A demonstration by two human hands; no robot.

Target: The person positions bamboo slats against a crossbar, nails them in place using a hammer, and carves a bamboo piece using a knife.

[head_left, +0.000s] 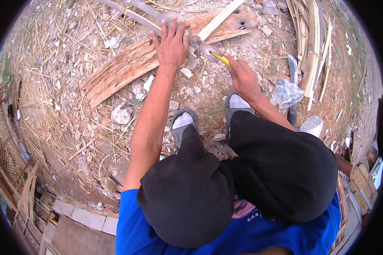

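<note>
A weathered plank [123,70] lies slantwise on the ground before me. Across it runs a grey split bamboo piece [200,43], its near end by the plank's lower edge. My left hand [173,46] presses flat over the bamboo with fingers spread. In my right hand [244,80] is a yellow pencil [220,58], its dark tip at the near end of the bamboo. A second bamboo strip [142,20] reaches in from the upper left, partly under my left hand. Beyond my right hand, a pale wooden strip [219,20] rests across the plank.
To the right lie a long-bladed knife [292,68], a crumpled clear plastic bag [287,93] and a bundle of bamboo strips [314,46]. Stones [121,114] and straw litter the ground. My sandalled feet [184,121] stand close behind the work. A woven panel [6,136] is far left.
</note>
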